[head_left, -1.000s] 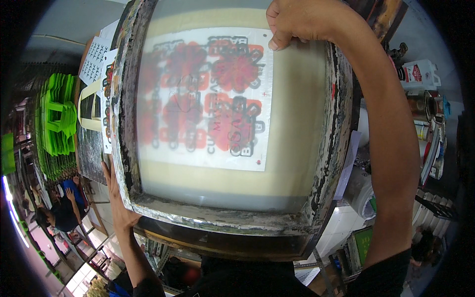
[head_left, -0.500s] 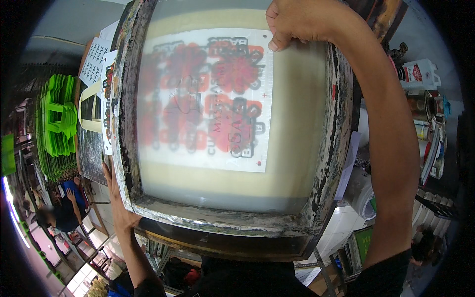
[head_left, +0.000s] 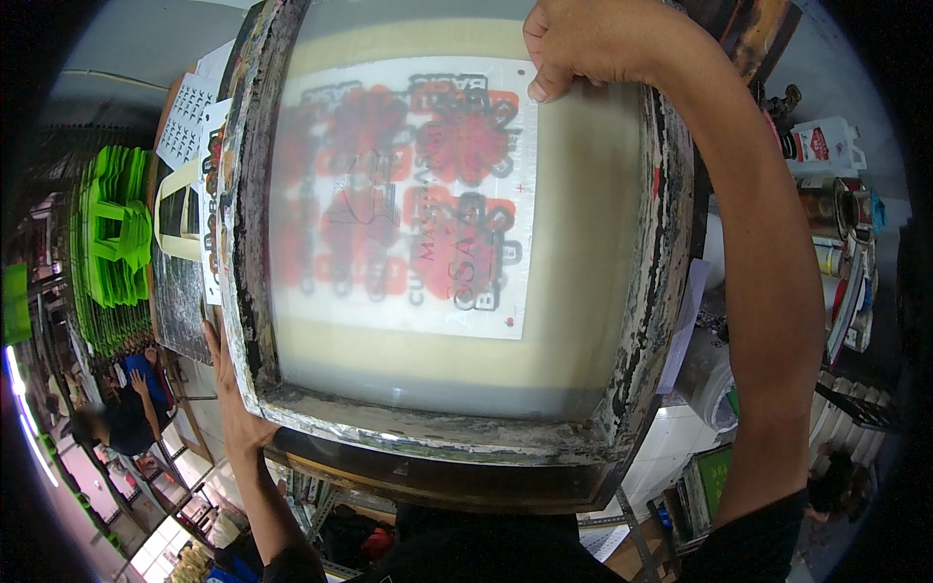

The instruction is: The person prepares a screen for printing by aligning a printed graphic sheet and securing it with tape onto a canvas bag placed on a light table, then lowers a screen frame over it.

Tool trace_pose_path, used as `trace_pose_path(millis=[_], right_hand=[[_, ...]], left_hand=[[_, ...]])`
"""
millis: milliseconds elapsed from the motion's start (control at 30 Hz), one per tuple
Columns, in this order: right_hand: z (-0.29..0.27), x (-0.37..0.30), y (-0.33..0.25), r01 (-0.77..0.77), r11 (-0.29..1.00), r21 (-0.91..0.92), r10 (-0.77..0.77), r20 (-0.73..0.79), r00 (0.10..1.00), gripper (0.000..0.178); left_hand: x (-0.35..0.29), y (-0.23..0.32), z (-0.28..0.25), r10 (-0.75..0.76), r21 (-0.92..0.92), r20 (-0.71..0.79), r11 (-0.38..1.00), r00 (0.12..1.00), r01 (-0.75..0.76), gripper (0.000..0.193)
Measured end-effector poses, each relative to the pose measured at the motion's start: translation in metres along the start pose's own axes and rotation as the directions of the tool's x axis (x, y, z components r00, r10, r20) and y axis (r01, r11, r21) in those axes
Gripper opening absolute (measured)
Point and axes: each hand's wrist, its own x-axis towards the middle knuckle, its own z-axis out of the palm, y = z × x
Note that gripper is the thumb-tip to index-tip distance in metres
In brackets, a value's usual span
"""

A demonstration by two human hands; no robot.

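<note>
Right grip (head_left: pixel 571 51), fingers curled in, had the printed sheet (head_left: pixel 403 194) toward eight o'clock; left grip (head_left: pixel 238 406), farther, lay straight-fingered along the screen-printing frame (head_left: pixel 437 434); both holds unclear.

The person wears a plain black cloth top (head_left: pixel 486 549), matte and so dark that its folds barely show, with one tiny pale mark at the lower edge, too small to make out. Its short black right sleeve (head_left: pixel 753 539) ends in a clean, slightly slanted hem around a smooth bare right forearm (head_left: pixel 777 291) that tapers to a slim wrist and a bare right hand (head_left: pixel 583 44) with a short thumbnail. A matching black left sleeve (head_left: pixel 292 565) borders a slender bare left forearm (head_left: pixel 269 505) and a bare left hand (head_left: pixel 238 389) with slim fingers.
</note>
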Motion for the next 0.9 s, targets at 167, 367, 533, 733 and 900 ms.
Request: trace_pose_path(millis=[167, 367, 533, 733, 900], right_hand=[[-0.003, -0.003, -0.003, -0.051, 0.998, 0.045, 0.050, 0.021, 0.999, 0.035], [-0.006, -0.007, -0.007, -0.130, 0.980, 0.148, 0.127, 0.029, 0.991, 0.035], [-0.004, -0.008, -0.004, -0.052, 0.990, 0.128, 0.053, -0.005, 0.999, 0.036], [-0.003, -0.003, -0.004, -0.064, 0.995, 0.073, 0.063, 0.024, 0.998, 0.038], [0.000, 0.000, 0.000, -0.014, 1.000, 0.010, 0.014, 0.009, 1.000, 0.038]], left_hand=[[0.003, 0.008, -0.002, -0.031, -0.007, 0.031, 1.000, 0.999, 0.031, 0.114], [-0.001, 0.003, -0.002, -0.008, 0.002, 0.023, 1.000, 1.000, 0.008, 0.113], [0.000, -0.001, -0.001, -0.022, 0.024, 0.029, 0.999, 0.999, 0.022, 0.113], [0.000, -0.001, 0.000, -0.016, 0.051, 0.016, 0.999, 1.000, 0.015, 0.114], [0.001, -0.001, -0.001, -0.002, 0.080, 0.018, 0.997, 1.000, 0.000, 0.115]])
